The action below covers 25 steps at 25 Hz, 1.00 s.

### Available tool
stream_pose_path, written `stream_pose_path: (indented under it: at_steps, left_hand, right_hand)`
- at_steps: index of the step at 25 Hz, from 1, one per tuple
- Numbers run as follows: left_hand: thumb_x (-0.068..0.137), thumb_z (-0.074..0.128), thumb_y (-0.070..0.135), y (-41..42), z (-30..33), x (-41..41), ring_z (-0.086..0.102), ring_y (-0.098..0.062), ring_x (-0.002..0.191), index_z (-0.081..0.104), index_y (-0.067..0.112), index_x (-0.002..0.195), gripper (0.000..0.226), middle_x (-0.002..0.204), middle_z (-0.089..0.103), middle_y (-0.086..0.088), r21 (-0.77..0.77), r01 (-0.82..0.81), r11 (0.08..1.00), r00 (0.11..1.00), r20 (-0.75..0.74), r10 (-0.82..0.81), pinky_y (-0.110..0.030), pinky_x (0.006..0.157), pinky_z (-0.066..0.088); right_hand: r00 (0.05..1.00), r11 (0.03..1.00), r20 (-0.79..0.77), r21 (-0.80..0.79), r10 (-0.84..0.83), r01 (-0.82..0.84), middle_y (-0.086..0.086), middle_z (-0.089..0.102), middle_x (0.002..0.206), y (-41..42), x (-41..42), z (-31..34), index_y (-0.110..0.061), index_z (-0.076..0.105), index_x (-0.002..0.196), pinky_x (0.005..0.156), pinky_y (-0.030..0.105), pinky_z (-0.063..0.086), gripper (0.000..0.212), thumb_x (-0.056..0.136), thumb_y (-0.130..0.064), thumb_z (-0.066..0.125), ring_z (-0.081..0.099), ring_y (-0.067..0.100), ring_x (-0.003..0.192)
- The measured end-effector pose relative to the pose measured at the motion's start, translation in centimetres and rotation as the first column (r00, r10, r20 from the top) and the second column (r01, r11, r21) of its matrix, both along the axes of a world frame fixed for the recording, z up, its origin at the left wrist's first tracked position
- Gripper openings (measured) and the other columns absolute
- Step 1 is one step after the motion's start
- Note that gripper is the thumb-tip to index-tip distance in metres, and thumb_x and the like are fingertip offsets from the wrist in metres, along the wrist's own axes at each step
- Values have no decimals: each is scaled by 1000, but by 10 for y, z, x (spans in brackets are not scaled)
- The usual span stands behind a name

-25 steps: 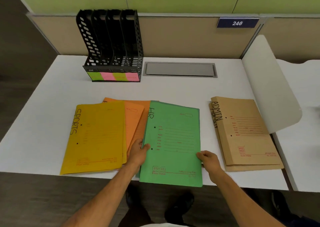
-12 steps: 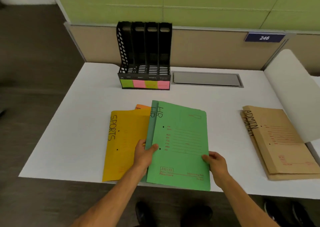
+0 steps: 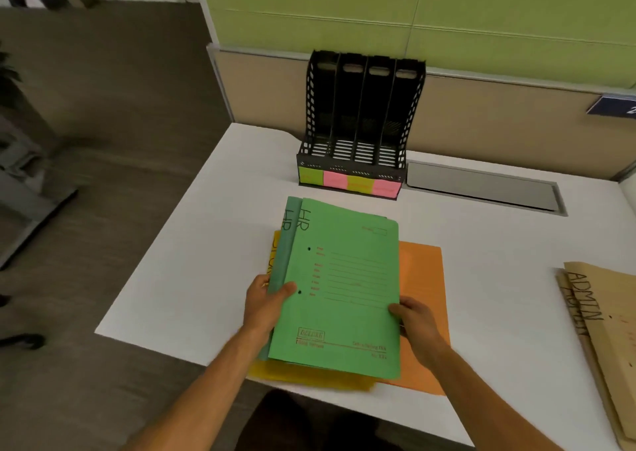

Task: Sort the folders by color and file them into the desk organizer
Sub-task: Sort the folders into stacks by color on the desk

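Two green folders (image 3: 344, 278) marked HR are held together, lifted a little above the desk. My left hand (image 3: 266, 301) grips their left edge and my right hand (image 3: 411, 316) grips their right edge. Under them lie a yellow folder (image 3: 309, 376) and an orange folder (image 3: 421, 295), both mostly covered. The black desk organizer (image 3: 361, 123) stands at the back of the desk with four upright slots, all empty, and green, pink, yellow and pink labels along its front. Brown ADMIN folders (image 3: 605, 323) lie stacked at the right.
The white desk (image 3: 192, 261) ends close on the left, with dark floor beyond. A grey cable hatch (image 3: 481, 189) sits to the right of the organizer. A beige and green partition wall rises behind the desk.
The two green folders have been gathered and raised off the desk in both hands, now over the yellow and orange ones. My head has turned left, shifting everything to the right in view.
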State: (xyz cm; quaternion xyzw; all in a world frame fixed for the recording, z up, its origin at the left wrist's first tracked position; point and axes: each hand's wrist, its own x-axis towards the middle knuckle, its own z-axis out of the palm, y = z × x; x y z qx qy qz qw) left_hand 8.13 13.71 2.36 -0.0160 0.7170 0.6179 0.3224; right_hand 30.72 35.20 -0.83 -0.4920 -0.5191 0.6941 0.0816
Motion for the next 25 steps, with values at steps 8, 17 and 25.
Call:
stream_pose_path:
  at_steps: [8, 17, 25]
  left_hand:
    - [77, 86, 20, -46, -10, -113, 77, -20, 74, 62, 14, 108, 40, 95, 76, -7, -52, -36, 998, 999, 29, 37, -29, 54, 59]
    - [78, 86, 22, -121, -23, -236, 77, -19, 76, 66, 17, 105, 34, 92, 78, -3, -133, 21, 991, 1000, -14, -23, -29, 57, 60]
    - [83, 81, 19, -180, -45, -293, 75, -27, 87, 64, 15, 109, 31, 99, 75, -9, -295, 28, 955, 999, -23, -37, -37, 73, 60]
  right_hand:
    - [998, 998, -36, -6, 60, -60, 6, 78, 105, -38, -108, 8, -16, 64, 114, 70, 40, 59, 28, 92, -3, 56, 75, 26, 94]
    - [994, 994, -50, -53, 95, -98, 2, 79, 100, -126, -216, 0, -15, 64, 117, 66, 37, 61, 31, 90, -2, 56, 77, 24, 88]
    - [969, 963, -59, -115, 238, -244, -1, 77, 110, -185, -282, -2, -21, 65, 121, 66, 27, 59, 35, 88, -10, 61, 76, 16, 93]
